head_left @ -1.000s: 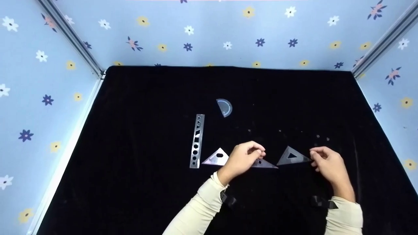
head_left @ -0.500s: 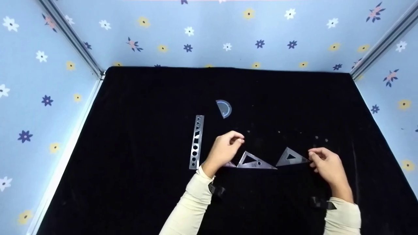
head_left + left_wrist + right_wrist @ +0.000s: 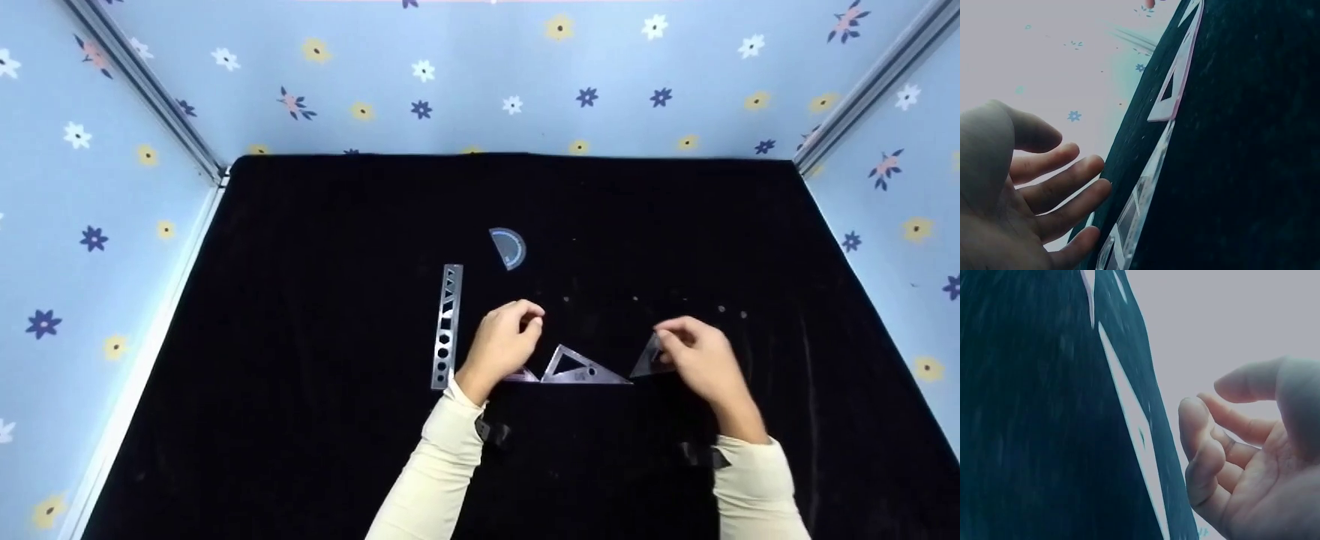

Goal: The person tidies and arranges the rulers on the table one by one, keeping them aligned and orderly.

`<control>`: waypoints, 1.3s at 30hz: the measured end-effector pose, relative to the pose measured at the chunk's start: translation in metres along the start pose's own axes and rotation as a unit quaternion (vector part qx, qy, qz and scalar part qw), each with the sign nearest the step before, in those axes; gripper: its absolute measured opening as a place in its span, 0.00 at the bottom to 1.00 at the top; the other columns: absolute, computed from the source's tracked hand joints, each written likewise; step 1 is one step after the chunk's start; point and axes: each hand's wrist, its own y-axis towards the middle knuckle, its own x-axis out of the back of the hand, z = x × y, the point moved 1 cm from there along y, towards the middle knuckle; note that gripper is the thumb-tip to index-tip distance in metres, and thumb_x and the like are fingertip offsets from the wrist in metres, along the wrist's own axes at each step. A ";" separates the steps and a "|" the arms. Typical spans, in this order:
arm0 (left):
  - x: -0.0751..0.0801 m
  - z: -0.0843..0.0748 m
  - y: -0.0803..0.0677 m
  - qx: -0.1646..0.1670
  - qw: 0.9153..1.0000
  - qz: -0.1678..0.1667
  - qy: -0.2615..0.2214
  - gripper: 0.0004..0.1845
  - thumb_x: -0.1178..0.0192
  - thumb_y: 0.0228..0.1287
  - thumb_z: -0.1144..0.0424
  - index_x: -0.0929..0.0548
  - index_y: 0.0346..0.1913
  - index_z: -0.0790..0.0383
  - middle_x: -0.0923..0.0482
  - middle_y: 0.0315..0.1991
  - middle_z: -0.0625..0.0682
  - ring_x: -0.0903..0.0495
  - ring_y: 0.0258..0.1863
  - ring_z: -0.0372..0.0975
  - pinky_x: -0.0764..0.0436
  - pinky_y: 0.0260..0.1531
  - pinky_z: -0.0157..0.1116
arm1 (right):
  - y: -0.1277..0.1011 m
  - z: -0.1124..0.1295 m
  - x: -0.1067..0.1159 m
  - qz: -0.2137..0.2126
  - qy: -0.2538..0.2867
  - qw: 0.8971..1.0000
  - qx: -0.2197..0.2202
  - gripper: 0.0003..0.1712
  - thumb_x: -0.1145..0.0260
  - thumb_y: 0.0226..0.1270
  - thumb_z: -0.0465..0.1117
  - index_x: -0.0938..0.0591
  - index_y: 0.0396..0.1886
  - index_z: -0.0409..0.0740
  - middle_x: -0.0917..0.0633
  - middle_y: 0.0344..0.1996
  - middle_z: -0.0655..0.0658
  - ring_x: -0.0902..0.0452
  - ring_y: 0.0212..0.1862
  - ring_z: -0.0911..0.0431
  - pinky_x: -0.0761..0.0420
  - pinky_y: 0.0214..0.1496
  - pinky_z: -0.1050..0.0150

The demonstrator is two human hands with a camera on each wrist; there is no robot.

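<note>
Left hand (image 3: 501, 346) loose, holds nothing, over small triangle (image 3: 523, 376) on black counter (image 3: 300, 300). Right hand (image 3: 694, 351) loose too, over right triangle (image 3: 646, 364). Middle triangle (image 3: 581, 368) between hands. Ruler (image 3: 445, 325) near left hand.

Right hand (image 3: 1252, 467) at the lower right, palm showing, fingers (image 3: 1199, 433) loosely curled and holding nothing, clear plastic triangle (image 3: 1134, 439) lying flat on the black counter (image 3: 1027, 410) just beside the fingertips, pale blurred background behind
</note>
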 end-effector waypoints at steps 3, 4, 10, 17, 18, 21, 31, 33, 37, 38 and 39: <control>0.005 0.004 0.000 -0.007 1.000 -0.011 0.017 0.09 0.41 0.66 0.62 0.13 0.44 0.57 0.14 0.41 0.48 0.17 0.44 0.43 0.22 0.49 0.43 | 0.006 0.011 -0.012 0.016 0.009 1.000 0.010 0.09 0.37 0.72 0.33 0.16 0.44 0.30 0.15 0.30 0.37 0.17 0.27 0.54 0.17 0.31 0.67; 0.006 0.005 0.000 -0.009 1.000 -0.014 0.022 0.09 0.41 0.66 0.62 0.13 0.44 0.57 0.14 0.42 0.48 0.17 0.45 0.44 0.22 0.49 0.43 | 0.009 0.014 -0.015 0.021 0.012 1.000 0.013 0.09 0.37 0.71 0.32 0.16 0.44 0.30 0.15 0.30 0.38 0.17 0.27 0.54 0.17 0.31 0.67; 0.011 0.013 0.000 -0.001 0.999 -0.022 0.032 0.10 0.40 0.65 0.63 0.13 0.46 0.59 0.14 0.46 0.51 0.19 0.51 0.46 0.23 0.54 0.43 | 0.025 0.033 -0.036 0.053 -0.003 0.998 0.040 0.09 0.37 0.71 0.32 0.16 0.44 0.31 0.15 0.29 0.41 0.17 0.28 0.53 0.16 0.33 0.66; 0.014 0.015 0.000 0.012 0.999 0.008 0.034 0.14 0.41 0.67 0.62 0.15 0.52 0.62 0.18 0.57 0.54 0.24 0.62 0.47 0.30 0.64 0.42 | 0.046 0.048 -0.053 0.078 -0.029 0.995 0.058 0.09 0.38 0.70 0.33 0.15 0.44 0.33 0.15 0.31 0.43 0.17 0.29 0.54 0.17 0.34 0.65; 0.014 0.015 0.000 0.014 0.999 0.013 0.035 0.15 0.41 0.67 0.61 0.15 0.52 0.62 0.19 0.59 0.55 0.25 0.63 0.47 0.31 0.65 0.42 | 0.048 0.049 -0.056 0.081 -0.034 0.994 0.058 0.09 0.38 0.70 0.33 0.15 0.44 0.34 0.14 0.31 0.44 0.17 0.29 0.54 0.17 0.35 0.65; 0.014 0.015 -0.001 0.016 0.999 0.020 0.043 0.15 0.41 0.68 0.61 0.15 0.53 0.62 0.21 0.61 0.56 0.27 0.64 0.47 0.33 0.67 0.42 | 0.055 0.053 -0.062 0.088 -0.052 0.993 0.061 0.08 0.37 0.69 0.35 0.15 0.43 0.36 0.14 0.30 0.45 0.18 0.29 0.56 0.18 0.36 0.63; 0.015 0.017 -0.002 -0.006 0.995 0.020 0.096 0.15 0.41 0.67 0.59 0.14 0.51 0.61 0.20 0.60 0.55 0.26 0.63 0.47 0.32 0.66 0.40 | 0.080 0.068 -0.089 0.101 -0.070 0.988 0.088 0.07 0.34 0.65 0.36 0.13 0.40 0.39 0.14 0.30 0.48 0.21 0.35 0.54 0.23 0.42 0.58; 0.014 0.017 -0.002 -0.014 0.994 0.024 0.106 0.14 0.41 0.66 0.59 0.14 0.50 0.61 0.20 0.59 0.55 0.26 0.63 0.47 0.32 0.66 0.40 | 0.085 0.071 -0.094 0.103 -0.077 0.987 0.096 0.07 0.34 0.65 0.36 0.13 0.40 0.39 0.14 0.32 0.48 0.21 0.36 0.54 0.23 0.43 0.58; 0.014 0.018 -0.003 -0.025 0.993 0.023 0.111 0.13 0.40 0.67 0.60 0.14 0.49 0.61 0.20 0.59 0.55 0.26 0.63 0.47 0.31 0.66 0.40 | 0.092 0.078 -0.104 0.107 -0.082 0.985 0.105 0.07 0.34 0.64 0.35 0.14 0.40 0.39 0.14 0.34 0.46 0.21 0.37 0.53 0.23 0.43 0.58; 0.014 0.017 -0.003 -0.026 0.993 0.023 0.111 0.13 0.40 0.67 0.60 0.14 0.49 0.61 0.20 0.59 0.55 0.26 0.63 0.46 0.31 0.66 0.40 | 0.093 0.079 -0.106 0.107 -0.081 0.985 0.107 0.07 0.34 0.64 0.35 0.14 0.40 0.39 0.14 0.34 0.46 0.21 0.37 0.53 0.23 0.43 0.58; 0.015 0.018 -0.003 -0.027 0.993 0.021 0.111 0.13 0.40 0.67 0.60 0.14 0.48 0.61 0.19 0.58 0.55 0.26 0.62 0.46 0.31 0.65 0.40 | 0.094 0.081 -0.109 0.106 -0.079 0.985 0.109 0.07 0.34 0.64 0.35 0.14 0.39 0.39 0.14 0.34 0.46 0.21 0.37 0.53 0.23 0.43 0.58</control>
